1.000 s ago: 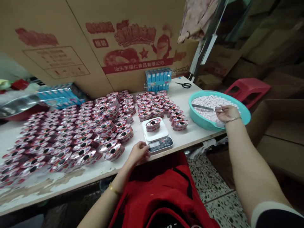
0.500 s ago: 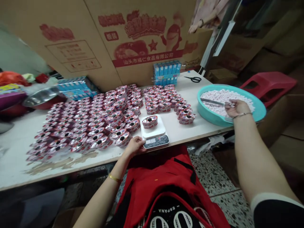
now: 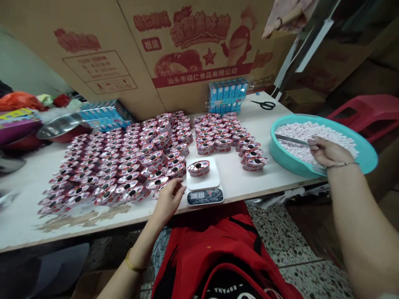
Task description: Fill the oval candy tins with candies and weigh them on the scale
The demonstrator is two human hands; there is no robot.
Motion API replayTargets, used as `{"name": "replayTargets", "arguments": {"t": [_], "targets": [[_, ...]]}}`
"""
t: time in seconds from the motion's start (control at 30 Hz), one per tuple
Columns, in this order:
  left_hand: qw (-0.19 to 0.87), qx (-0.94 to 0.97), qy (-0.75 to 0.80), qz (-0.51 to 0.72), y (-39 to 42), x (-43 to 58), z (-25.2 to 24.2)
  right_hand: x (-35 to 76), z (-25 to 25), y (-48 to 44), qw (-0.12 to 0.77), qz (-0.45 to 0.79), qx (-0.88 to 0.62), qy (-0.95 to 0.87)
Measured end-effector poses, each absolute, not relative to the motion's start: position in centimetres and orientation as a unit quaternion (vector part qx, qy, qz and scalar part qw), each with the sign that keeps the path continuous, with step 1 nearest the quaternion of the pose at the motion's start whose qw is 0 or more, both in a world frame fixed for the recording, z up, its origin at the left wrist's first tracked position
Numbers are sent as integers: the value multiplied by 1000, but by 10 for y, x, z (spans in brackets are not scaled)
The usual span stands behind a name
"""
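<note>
A small white digital scale (image 3: 204, 189) stands at the table's front edge with one red oval tin (image 3: 198, 167) on its plate. My left hand (image 3: 167, 200) is just left of the scale, fingers loosely apart, reaching over the nearest tin of the big red tin field (image 3: 124, 160). My right hand (image 3: 326, 152) is closed on a metal scoop (image 3: 291, 140) that lies in a teal basin (image 3: 368, 160) full of small pale pink candies.
A second group of tins (image 3: 227, 137) lies right of the scale. Blue boxes (image 3: 227, 94) and scissors (image 3: 264, 104) stand at the back. A steel bowl (image 3: 59, 125) and bags crowd the left. Printed cardboard walls the rear. A red stool (image 3: 364, 112) stands at right.
My left hand has left the scale's front corner and moved left toward the nearest tins. The camera has shifted left and down. My right hand keeps the scoop in the basin.
</note>
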State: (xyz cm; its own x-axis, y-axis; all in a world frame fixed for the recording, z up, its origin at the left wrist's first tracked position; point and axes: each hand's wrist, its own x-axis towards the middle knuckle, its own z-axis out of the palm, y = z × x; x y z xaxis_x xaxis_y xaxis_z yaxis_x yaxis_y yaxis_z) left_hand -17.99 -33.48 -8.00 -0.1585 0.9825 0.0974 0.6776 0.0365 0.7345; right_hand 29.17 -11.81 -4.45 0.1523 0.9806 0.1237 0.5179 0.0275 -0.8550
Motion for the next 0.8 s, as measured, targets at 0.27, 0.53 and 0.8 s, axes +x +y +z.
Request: {"name": "replayTargets", "arguments": {"t": [0.27, 0.53, 0.8], "targets": [[-68, 726, 649, 218, -307, -161, -81, 166, -19, -164, 391, 618, -484, -480], [-29, 763, 608, 218, -281, -148, -82, 55, -28, -176, 181, 651, -370, -638], [0, 703, 642, 307, -295, -167, -84, -6, -21, -161, 84, 416, -335, -841]]}}
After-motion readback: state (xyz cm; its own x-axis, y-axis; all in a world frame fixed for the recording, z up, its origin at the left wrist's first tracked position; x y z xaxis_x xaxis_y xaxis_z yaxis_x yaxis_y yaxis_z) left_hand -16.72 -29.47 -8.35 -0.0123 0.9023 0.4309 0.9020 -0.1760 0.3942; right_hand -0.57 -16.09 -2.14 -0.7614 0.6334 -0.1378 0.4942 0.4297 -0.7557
